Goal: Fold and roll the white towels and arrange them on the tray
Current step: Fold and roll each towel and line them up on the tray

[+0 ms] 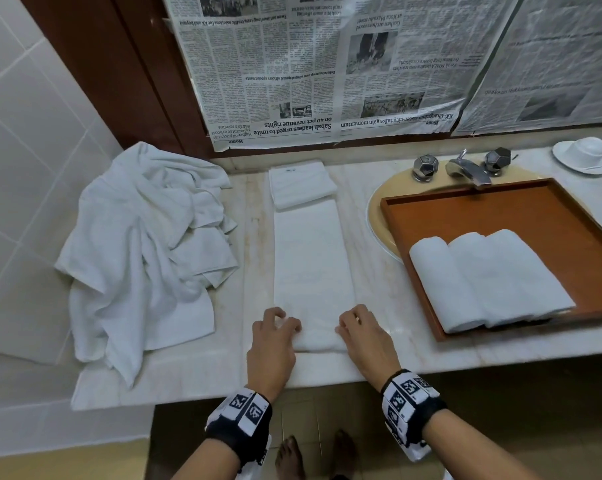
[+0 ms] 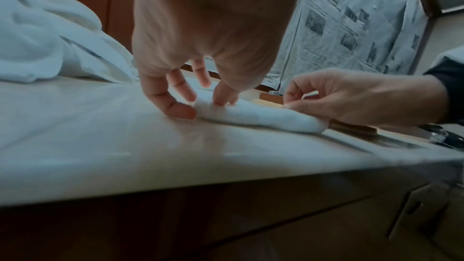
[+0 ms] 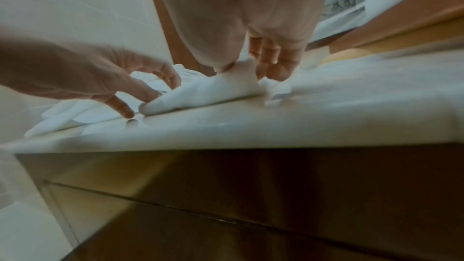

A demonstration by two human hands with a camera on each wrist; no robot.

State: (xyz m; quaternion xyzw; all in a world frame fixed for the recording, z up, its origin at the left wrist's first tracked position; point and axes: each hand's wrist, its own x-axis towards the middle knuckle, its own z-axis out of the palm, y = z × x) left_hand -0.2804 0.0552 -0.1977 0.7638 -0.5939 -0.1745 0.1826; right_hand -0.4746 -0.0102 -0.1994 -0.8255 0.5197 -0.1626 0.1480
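Note:
A long folded white towel (image 1: 312,265) lies lengthwise on the marble counter (image 1: 389,355), its near end turned into a small roll (image 2: 263,116). My left hand (image 1: 281,326) curls its fingers over the roll's left end, thumb down beside it. My right hand (image 1: 350,323) pinches the roll's right end (image 3: 200,92) between thumb and fingers. To the right, a brown wooden tray (image 1: 552,209) sits over the basin and holds three rolled white towels (image 1: 489,278) side by side.
A heap of loose white towels (image 1: 143,244) covers the counter's left end by the tiled wall. A small folded towel (image 1: 301,183) lies at the long towel's far end. The faucet (image 1: 465,168) and a cup on a saucer (image 1: 583,154) stand at the back right. Newspaper covers the mirror.

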